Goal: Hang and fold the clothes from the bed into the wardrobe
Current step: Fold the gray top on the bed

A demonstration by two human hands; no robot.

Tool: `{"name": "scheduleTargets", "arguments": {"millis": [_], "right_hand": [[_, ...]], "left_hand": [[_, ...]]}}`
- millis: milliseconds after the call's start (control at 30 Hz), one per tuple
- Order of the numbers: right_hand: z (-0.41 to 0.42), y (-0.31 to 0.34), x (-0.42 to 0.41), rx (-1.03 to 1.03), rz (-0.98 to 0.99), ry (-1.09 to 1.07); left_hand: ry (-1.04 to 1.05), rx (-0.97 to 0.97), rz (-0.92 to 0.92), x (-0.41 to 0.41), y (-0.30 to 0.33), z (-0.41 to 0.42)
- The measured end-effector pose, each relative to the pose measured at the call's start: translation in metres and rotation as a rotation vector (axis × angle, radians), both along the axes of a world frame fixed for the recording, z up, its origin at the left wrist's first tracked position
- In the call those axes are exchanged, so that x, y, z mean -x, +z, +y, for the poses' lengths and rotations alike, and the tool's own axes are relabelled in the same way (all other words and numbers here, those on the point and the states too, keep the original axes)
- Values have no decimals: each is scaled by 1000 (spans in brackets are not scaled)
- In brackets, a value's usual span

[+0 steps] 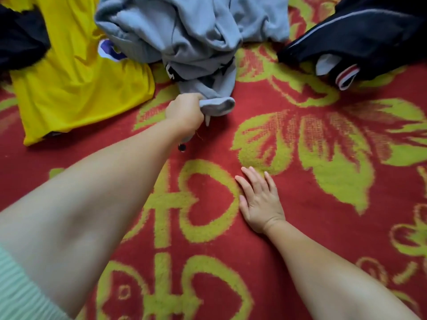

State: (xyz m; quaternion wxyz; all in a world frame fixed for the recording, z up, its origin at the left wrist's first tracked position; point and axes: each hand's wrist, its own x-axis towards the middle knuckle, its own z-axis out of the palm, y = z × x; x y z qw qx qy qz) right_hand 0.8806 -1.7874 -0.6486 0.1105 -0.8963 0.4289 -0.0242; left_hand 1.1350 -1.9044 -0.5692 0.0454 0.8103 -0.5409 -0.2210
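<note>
A crumpled grey garment point(191, 35) lies at the top middle of the bed. My left hand point(184, 110) grips its near edge, with the fingers curled round a fold of grey cloth. A drawstring with a dark tip hangs below that hand. My right hand point(260, 202) rests flat on the red and yellow-green blanket point(323, 146), fingers straight, holding nothing. A yellow shirt point(76, 88) lies at the upper left, partly under the grey garment.
A black garment point(20, 38) sits on the yellow shirt at the far left. A dark navy garment with a white stripe and a red-striped cuff point(360, 35) lies at the upper right. Bare blanket stretches across the front and right.
</note>
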Motion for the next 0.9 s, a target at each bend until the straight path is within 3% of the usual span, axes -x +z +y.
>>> {"name": "scheduleTargets", "arguments": {"millis": [67, 167, 367, 467, 533, 700, 800, 867, 900], "right_hand": [[-2, -2, 1, 8, 6, -4], [-7, -1, -1, -15, 17, -13], [-8, 23, -10, -177, 5, -78], [-9, 66, -22, -300, -295, -473], [-6, 98, -27, -264, -485, -654], [35, 155, -50, -51, -592, -536], [82, 161, -80, -181, -411, -154], [113, 154, -97, -337, 12, 39], [122, 148, -101, -377, 202, 32]], "left_hand": [[15, -28, 139, -2, 6, 18], [-77, -253, 408, 0, 11, 73], [-232, -651, 598, 22, 23, 202], [-296, -812, 598, 37, 40, 258], [-391, -941, 564, 48, 53, 287], [-510, -1076, 528, 45, 89, 349], [-432, -1102, 486, 10, 99, 378], [-427, -1100, 384, -16, 105, 393], [-459, -1124, 302, -27, 108, 398]]}}
